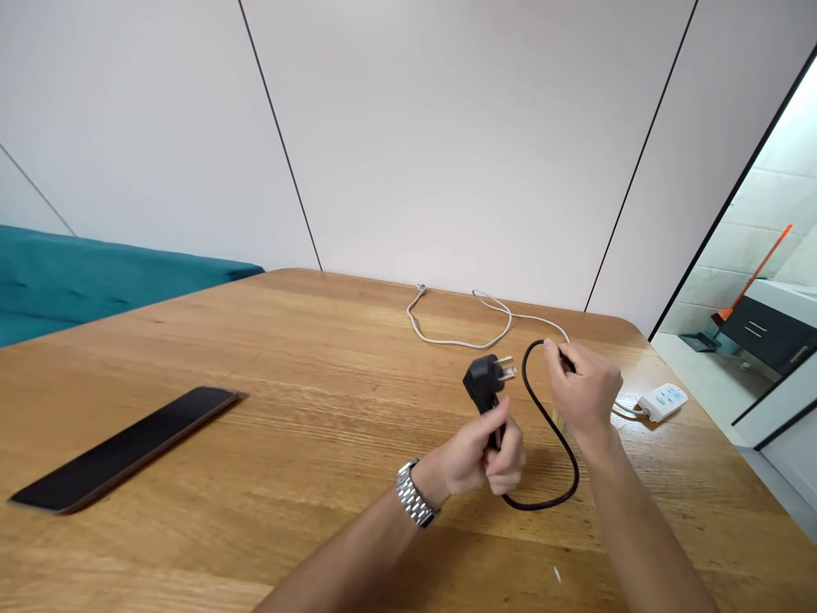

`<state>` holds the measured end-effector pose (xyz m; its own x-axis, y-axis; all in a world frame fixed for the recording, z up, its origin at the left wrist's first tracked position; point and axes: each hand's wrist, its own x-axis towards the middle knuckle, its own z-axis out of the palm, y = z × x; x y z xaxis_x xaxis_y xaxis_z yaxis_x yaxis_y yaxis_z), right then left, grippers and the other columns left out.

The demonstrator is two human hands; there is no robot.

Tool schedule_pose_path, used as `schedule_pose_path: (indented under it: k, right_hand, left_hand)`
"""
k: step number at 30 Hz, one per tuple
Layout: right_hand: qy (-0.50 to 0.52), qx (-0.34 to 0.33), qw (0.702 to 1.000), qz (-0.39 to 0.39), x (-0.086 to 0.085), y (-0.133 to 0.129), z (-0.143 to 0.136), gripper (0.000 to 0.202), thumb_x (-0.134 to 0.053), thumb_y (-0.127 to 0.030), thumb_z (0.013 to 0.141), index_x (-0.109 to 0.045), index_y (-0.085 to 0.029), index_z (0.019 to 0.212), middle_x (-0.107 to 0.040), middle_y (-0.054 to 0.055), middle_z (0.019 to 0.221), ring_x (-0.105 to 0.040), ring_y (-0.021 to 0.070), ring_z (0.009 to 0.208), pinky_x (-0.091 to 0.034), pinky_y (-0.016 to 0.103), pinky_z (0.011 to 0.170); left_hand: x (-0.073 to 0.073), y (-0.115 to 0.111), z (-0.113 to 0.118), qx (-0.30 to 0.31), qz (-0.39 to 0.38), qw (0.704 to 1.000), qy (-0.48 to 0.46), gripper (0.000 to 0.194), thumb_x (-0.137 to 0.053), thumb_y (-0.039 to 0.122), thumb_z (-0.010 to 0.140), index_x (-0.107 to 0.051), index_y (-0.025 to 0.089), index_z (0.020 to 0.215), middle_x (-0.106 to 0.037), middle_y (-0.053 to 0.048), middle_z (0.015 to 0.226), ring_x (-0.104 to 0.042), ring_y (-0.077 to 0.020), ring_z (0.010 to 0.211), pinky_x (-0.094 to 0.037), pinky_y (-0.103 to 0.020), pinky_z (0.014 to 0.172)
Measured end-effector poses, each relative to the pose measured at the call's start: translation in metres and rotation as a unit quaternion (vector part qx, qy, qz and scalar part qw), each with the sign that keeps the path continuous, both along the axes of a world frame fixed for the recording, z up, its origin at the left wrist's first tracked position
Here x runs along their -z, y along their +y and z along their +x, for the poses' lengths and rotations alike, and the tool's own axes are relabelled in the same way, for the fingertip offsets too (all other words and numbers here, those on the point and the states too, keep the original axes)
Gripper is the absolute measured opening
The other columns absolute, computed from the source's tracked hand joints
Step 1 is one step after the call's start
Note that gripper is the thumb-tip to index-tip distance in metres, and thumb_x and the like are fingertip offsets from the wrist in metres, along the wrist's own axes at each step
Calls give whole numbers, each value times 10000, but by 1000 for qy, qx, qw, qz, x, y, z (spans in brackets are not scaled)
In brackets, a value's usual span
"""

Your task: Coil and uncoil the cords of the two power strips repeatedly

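Observation:
My left hand (486,453), with a metal watch (416,494) on its wrist, is closed round the lower part of a black power plug (483,378). The plug's metal prongs point to the right. A black cord (570,487) runs out below this hand, loops up and over, and enters my right hand (582,385). That hand is a fist round the cord's other end; a short black piece shows between its fingers, and the rest is hidden. Both hands are raised over the wooden table (319,426).
Behind my hands a white cable (456,344) curves along the table's back edge, its plug (421,289) near the wall. It leads to a white power strip (662,401) at the right. A dark flat panel (124,447) lies at the left. A teal sofa (115,277) stands beyond.

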<state>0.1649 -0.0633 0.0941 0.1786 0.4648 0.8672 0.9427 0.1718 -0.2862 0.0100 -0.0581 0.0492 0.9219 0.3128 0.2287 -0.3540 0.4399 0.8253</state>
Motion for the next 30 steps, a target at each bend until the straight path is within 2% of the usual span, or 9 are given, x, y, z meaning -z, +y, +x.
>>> schedule_pose_path:
  k: [4,7,11,13,16,19,22,25,30]
  right_hand:
    - [-65,-95,993,-1,-3,-13,-18,495,-444,-341,934,-479,-184,466,-471,-18,442,-354,87,445,-249,261,535]
    - [-87,-143,986,7,-2,-17,-27,475,-470,-294,925,-465,-181,463,-460,-30,429,-353,79,433,-251,258,533]
    - [-75,-167,983,24,1,-14,-28,463,-499,-266,909,-438,-179,458,-432,-42,417,-340,74,424,-248,253,517]
    - [-63,-175,982,29,2,-13,-26,451,-511,-262,904,-444,-178,466,-431,-42,422,-344,75,424,-248,251,507]
    - [-50,-193,980,26,1,-15,-26,420,-524,-247,894,-469,-177,484,-447,-39,435,-368,75,428,-256,246,502]
    - [-64,-222,973,19,-2,-21,-29,415,-522,-234,889,-473,-176,481,-430,-44,420,-360,74,418,-254,246,498]
    - [-96,-253,962,-21,-4,-27,-31,393,-491,-240,905,-534,-172,520,-470,-37,438,-373,77,421,-257,249,513]
    - [-130,-272,949,-92,-6,-33,-32,378,-448,-258,930,-586,-169,589,-537,-22,486,-420,85,443,-249,256,527]
    - [-222,-275,904,-239,-5,-44,-46,310,-405,-277,956,-622,-164,765,-663,22,655,-526,126,531,-224,277,543]
  left_hand:
    - [15,13,-5,-9,-83,996,-16,749,-450,685,815,-297,144,321,-126,49,314,-97,-38,277,-85,-188,330]
    - [24,20,-13,-30,-98,995,1,761,-505,707,772,-288,139,313,-122,50,301,-109,-34,270,-83,-183,325]
    - [30,21,-21,-106,-69,991,52,702,-616,652,731,-345,137,336,-178,57,327,-187,-35,292,-123,-182,334]
    - [30,20,-24,-141,-51,985,88,631,-646,626,721,-441,131,387,-204,67,356,-194,-37,319,-131,-187,347]
    - [29,17,-28,-163,-32,977,136,580,-605,675,725,-629,108,604,-189,96,388,-138,-38,348,-125,-190,365]
    - [29,15,-29,-182,1,969,165,604,-544,711,747,-653,117,734,-221,99,387,-146,-48,357,-157,-197,385]
    - [30,18,-29,-232,21,958,167,624,-478,739,766,-609,134,686,-251,90,371,-153,-53,353,-175,-204,389]
    - [28,23,-30,-261,-16,956,132,657,-452,770,752,-594,133,676,-226,93,384,-108,-49,357,-121,-200,376]
    - [14,29,-37,-322,-115,937,67,683,-477,744,764,-661,104,919,-168,110,441,-52,-45,395,-85,-174,381]
